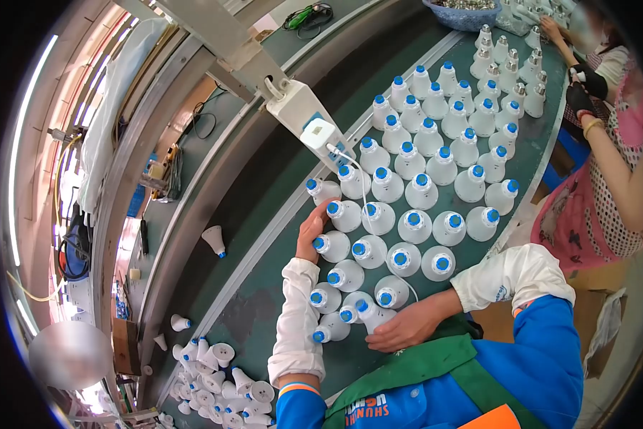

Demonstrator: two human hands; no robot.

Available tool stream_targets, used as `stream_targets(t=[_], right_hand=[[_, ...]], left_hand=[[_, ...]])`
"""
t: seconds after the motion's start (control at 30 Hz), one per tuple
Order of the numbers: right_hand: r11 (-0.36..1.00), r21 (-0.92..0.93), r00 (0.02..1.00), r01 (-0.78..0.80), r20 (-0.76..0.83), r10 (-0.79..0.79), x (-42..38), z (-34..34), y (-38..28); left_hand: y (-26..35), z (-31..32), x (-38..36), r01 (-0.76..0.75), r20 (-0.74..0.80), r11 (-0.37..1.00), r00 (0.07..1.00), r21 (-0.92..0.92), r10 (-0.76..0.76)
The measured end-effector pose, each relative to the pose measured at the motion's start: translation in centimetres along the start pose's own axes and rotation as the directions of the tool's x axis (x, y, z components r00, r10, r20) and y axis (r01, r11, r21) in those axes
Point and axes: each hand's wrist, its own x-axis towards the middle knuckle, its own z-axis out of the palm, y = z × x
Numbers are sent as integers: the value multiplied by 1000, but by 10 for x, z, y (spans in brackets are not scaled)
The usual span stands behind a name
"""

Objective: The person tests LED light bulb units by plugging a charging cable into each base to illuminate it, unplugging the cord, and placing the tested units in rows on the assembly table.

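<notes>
Many white cone-shaped bulb bodies with blue caps (415, 227) stand in close rows on the green work surface (264, 293). My left hand (311, 232) rests along the left edge of the group, its fingers stretched out beside a bulb body (344, 215); part of the fingers is hidden. At the near end, my right hand (411, 323) has its fingers around a tilted bulb body (374, 315) with a blue cap. Other bulb bodies (331, 328) stand or lean against it on the left.
A loose pile of bulb bodies (221, 386) lies at lower left. A white power strip (307, 118) with a plugged-in charger (321, 137) hangs over the surface, its cable crossing the rows. Metal-capped bulbs (509, 71) and a blue basket (464, 16) are beyond; co-workers (600, 157) sit at right.
</notes>
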Motion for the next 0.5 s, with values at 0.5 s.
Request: stream_targets(t=[0.5], right_hand=[[998, 61, 976, -17, -216, 29, -39, 6, 31]], left_hand=[[-11, 17, 18, 79, 64, 996, 995, -32, -77]])
